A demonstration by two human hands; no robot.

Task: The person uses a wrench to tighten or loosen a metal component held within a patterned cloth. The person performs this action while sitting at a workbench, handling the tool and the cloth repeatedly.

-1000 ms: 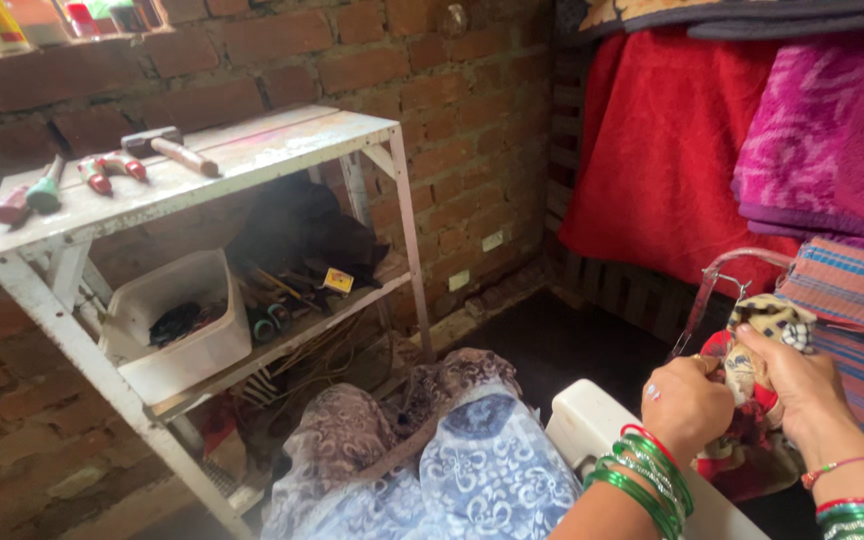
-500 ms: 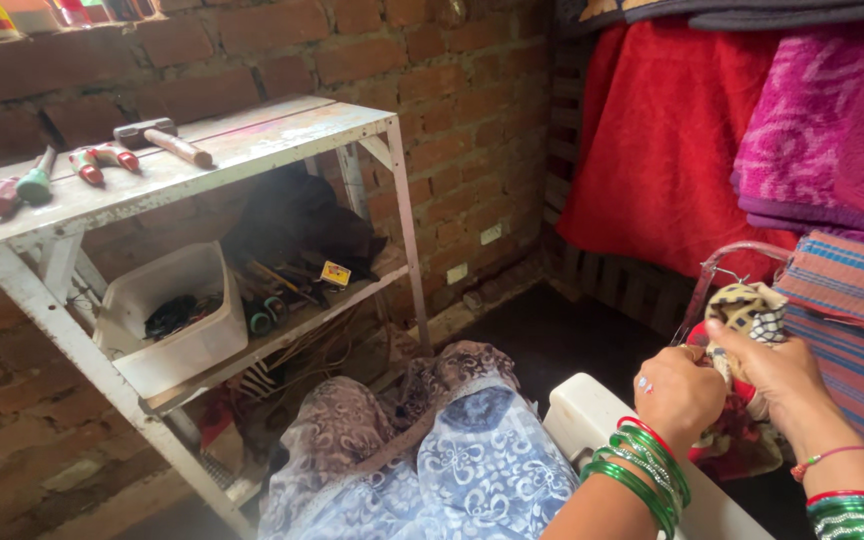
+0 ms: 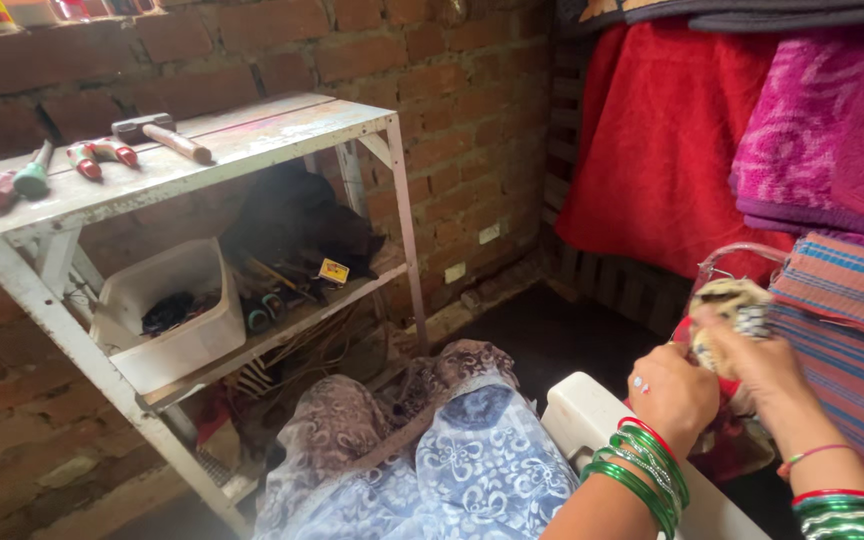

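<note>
We've got both hands closed on the patterned cloth bundle (image 3: 735,310), left hand (image 3: 674,392) and right hand (image 3: 764,360) pressing it halfway into the clear bag (image 3: 727,262).

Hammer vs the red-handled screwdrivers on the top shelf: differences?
The hammer has a pale wooden handle and a dark blocky head; the red-handled screwdrivers have glossy red grips. The hammer is one tool, longer and thicker; the screwdrivers are a shorter pair lying side by side. Both lie flat on the white shelf, apart from both hands.
</note>
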